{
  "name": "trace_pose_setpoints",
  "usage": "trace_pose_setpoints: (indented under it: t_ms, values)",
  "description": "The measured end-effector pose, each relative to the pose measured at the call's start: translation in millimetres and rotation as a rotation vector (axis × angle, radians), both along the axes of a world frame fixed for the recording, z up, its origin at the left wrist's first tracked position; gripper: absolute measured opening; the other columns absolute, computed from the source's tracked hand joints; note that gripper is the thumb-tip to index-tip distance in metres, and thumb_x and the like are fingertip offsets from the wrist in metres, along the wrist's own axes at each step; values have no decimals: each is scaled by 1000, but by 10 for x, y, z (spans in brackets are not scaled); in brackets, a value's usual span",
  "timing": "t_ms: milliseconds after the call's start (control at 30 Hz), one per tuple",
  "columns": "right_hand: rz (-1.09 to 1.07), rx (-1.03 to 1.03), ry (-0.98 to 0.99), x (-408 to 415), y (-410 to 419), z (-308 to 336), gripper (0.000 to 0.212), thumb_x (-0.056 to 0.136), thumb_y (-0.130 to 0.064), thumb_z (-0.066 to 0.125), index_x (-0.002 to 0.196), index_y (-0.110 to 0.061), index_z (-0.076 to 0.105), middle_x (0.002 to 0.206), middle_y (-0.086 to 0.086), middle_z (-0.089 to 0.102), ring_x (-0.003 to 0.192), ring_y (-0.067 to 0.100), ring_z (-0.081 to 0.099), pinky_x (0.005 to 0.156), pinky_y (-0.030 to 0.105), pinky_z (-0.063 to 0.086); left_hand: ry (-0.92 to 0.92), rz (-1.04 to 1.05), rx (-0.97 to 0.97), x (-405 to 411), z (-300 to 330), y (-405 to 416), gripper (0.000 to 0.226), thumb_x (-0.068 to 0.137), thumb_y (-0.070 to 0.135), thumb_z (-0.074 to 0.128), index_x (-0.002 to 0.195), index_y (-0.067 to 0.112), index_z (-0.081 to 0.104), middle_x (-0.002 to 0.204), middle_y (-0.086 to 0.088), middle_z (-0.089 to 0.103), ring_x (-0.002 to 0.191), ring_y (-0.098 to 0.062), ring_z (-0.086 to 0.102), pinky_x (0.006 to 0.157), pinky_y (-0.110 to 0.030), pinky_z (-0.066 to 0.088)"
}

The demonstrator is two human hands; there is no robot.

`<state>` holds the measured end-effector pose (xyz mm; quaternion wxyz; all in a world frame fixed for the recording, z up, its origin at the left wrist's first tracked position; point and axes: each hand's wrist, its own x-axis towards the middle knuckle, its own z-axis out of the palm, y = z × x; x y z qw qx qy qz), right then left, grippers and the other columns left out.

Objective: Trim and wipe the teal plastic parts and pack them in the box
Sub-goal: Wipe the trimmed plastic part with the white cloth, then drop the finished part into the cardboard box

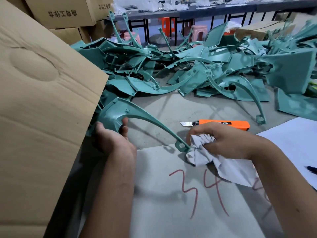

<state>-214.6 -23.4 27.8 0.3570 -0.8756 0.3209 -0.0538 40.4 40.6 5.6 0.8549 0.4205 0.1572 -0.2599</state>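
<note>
Clearly we are at the wiping step. Biggest in view is the cardboard box flap (42, 86) leaning in on our left, with more cartons (63, 12) stacked behind it. Across the far side of the grey work surface (171, 107) sprawls the heap of teal plastic parts (197, 69), tangled over one another and not yet handled, so we judge the job is far from finished.

Nearer, we hold one teal part (130, 114) between both hands. Our left hand (111, 136) grips its broad end, fingers and thumb curled round the edge, right beside the box flap. From there a thin curved arm runs down to a small looped tab that sits just above the surface. Our right hand (221, 140) is clenched round a crumpled white cloth (214, 157), and the cloth touches that tab end.

Just beyond the right hand lies the orange utility knife (221, 124), blade extended, flat on the surface and apart from our fingers. Red numerals (197, 188) are scrawled on the surface below us, and a white sheet (295, 141) lies at the right with a dark pen (311, 169) at the edge of view.

Next, we reckon, the cloth should travel along the thin arm toward the broad end, gently, since that arm looks apt to flex; then the part goes left into the box.
</note>
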Motion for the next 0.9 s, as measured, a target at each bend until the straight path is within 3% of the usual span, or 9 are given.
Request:
trace_pose_setpoints:
  t_ms: [100, 233, 300, 433, 533, 600, 733, 800, 900]
  values:
    - [-129, -87, 163, -48, 34, -23, 23, 85, -19, 55, 96, -33, 69, 76, -13, 67, 59, 6, 58, 49, 19, 39, -4, -47, -9, -59, 11, -25, 39, 101, 34, 53, 134, 12, 57, 120, -11, 69, 52, -17, 71, 42, -16, 43]
    - [-196, -116, 312, -157, 116, 89, 20, 87, -40, 54, 95, -29, 69, 72, -5, 65, 56, 4, 52, 57, 32, 42, -7, -164, -69, -185, 42, -44, 24, 101, 28, 51, 112, 9, 62, 97, -10, 69, 43, -16, 65, 38, -15, 38]
    - [-226, -187, 386, -223, 135, 190, 20, 91, -46, 54, 97, -33, 69, 90, -5, 62, 79, 0, 54, 71, 31, 45, -44, -244, -123, -254, 70, -40, 16, 99, 18, 47, 95, 10, 59, 79, -8, 65, 41, -19, 60, 37, -16, 36]
    - [-310, -295, 465, -407, 151, 414, 39, 103, -50, 51, 141, -47, 49, 134, -9, 50, 128, 19, 41, 111, 47, 36, -152, -406, -124, -374, 80, -12, 15, 90, 10, 45, 89, 7, 59, 66, -7, 65, 45, -22, 60, 40, -19, 41]
    - [-379, -401, 174, -464, 150, 538, 34, 104, -25, 55, 135, -39, 59, 132, -10, 61, 124, 15, 53, 103, 37, 42, -185, -492, -121, -502, 112, 12, 17, 92, 10, 44, 89, 5, 60, 65, -9, 66, 47, -21, 60, 43, -21, 46]
    - [-461, -417, -140, -338, 179, 595, 23, 102, -31, 53, 119, -35, 68, 110, -13, 72, 101, 7, 64, 85, 32, 48, -191, -554, -126, -610, 168, 2, 19, 94, 11, 44, 89, 4, 61, 66, -10, 67, 48, -20, 61, 44, -22, 48]
    - [-415, -227, -252, 31, 243, 526, 36, 94, -59, 52, 114, -30, 61, 85, -6, 75, 78, 9, 69, 69, 35, 55, -269, -631, -129, -821, 500, -136, 29, 97, 14, 43, 112, -6, 58, 78, -18, 66, 48, -22, 61, 44, -23, 49]
    - [-419, -60, -480, 143, 272, 477, 23, 102, -41, 58, 107, -19, 63, 75, 1, 76, 65, 15, 72, 56, 27, 54, -356, -615, -95, -895, 787, -244, 40, 99, 23, 48, 128, -4, 51, 89, -22, 68, 48, -23, 62, 44, -25, 50]
    - [-483, 155, -850, 196, 307, 530, 16, 107, -24, 57, 93, -15, 61, 63, 6, 66, 49, 24, 62, 44, 29, 47, -637, -567, 14, -901, 1330, -316, 40, 100, 40, 52, 123, 8, 49, 98, -18, 71, 48, -21, 66, 46, -28, 51]
